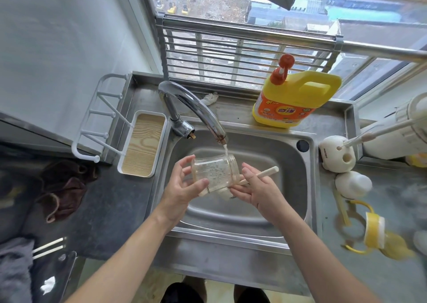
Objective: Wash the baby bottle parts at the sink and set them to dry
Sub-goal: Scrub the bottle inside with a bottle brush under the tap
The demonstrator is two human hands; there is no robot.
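A clear baby bottle body [215,172] with suds inside lies on its side above the steel sink [284,187], its threaded mouth under the thin stream from the faucet [194,108]. My left hand [184,187] grips the bottle by its base end, thumb in front and fingers behind. My right hand [256,188] holds a cream brush handle [265,173] that runs under the bottle; the brush head is mostly hidden. On the counter to the right lie a yellow handled collar [372,230], a white cap [352,185] and a straw [342,207].
A yellow dish-soap jug [298,97] stands behind the sink. A white drying rack with pegs and a wood-lined tray [142,145] sits at the left. A brush holder [337,153] stands right of the basin. A brown cloth [64,189] lies on the dark counter.
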